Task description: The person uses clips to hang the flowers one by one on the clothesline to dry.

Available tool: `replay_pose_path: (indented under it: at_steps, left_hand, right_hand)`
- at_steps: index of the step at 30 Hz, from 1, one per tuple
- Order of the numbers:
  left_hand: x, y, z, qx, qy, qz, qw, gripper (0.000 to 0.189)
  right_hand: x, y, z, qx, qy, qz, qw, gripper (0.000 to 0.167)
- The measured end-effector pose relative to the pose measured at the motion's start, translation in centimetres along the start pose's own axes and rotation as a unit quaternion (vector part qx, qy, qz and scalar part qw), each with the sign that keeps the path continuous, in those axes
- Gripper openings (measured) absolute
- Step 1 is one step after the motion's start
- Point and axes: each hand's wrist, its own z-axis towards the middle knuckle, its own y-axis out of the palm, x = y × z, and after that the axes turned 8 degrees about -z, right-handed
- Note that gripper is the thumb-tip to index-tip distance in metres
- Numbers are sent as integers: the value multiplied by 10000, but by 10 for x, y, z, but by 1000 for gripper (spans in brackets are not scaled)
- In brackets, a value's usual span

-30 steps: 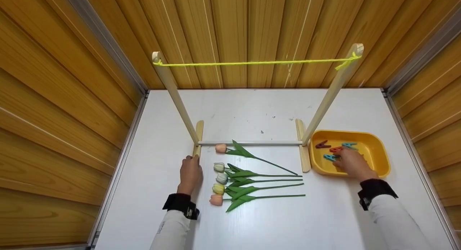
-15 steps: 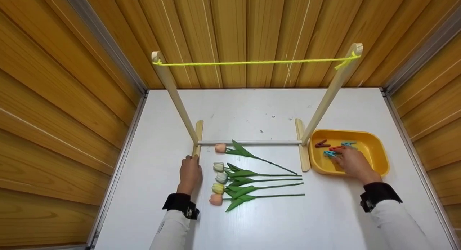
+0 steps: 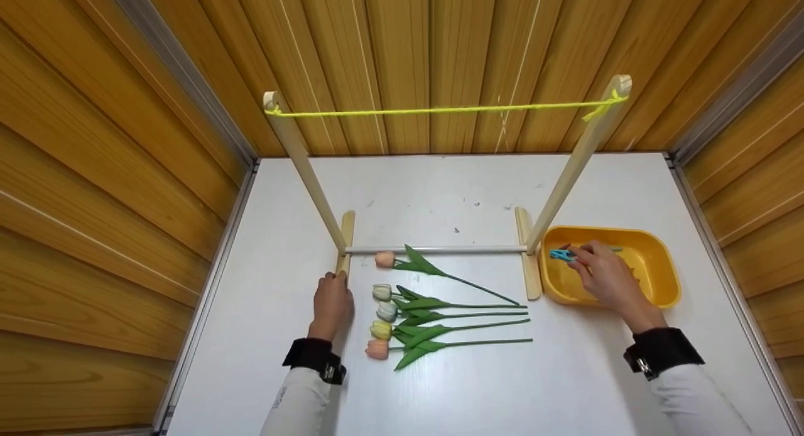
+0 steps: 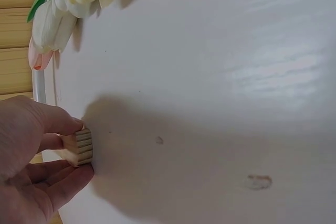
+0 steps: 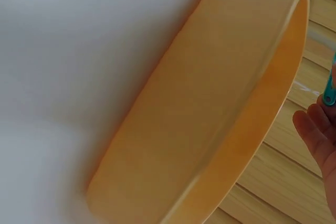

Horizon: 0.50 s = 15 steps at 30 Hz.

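Observation:
My left hand (image 3: 331, 304) grips the near end of the rack's left wooden foot (image 4: 83, 147), fingers on either side of it in the left wrist view. Over the yellow basin (image 3: 662, 279), my right hand (image 3: 609, 279) pinches a blue clothespin (image 3: 561, 255), which also shows at the edge of the right wrist view. Another blue clothespin (image 3: 617, 249) lies in the basin, mostly behind the hand; the other pegs there are largely hidden. Several artificial tulips lie between the hands, with a peach tulip (image 3: 384, 259) across the rack's crossbar (image 3: 465, 250).
A yellow string (image 3: 440, 110) is tied between the tops of the left post (image 3: 308, 172) and right post (image 3: 578, 166). The basin stands close beside the rack's right foot (image 3: 532, 279). Wood-patterned walls (image 3: 402, 46) enclose the white table (image 3: 440, 398).
My right hand has picked up the blue clothespin from the basin floor and raised it slightly toward the left and back. My left hand stays on the wooden foot.

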Motion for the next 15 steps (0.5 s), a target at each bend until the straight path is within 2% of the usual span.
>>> replay_pose_path:
  at_steps: [7, 15]
  left_hand:
    - [0, 0, -4, -1, 97, 157, 9998, 8]
    - [3, -1, -2, -69, 107, 170, 9998, 10]
  right_hand:
    - [-27, -4, 4, 615, -600, -80, 9963, 35]
    - [-45, -6, 10, 1125, -1007, 115, 9885, 31]
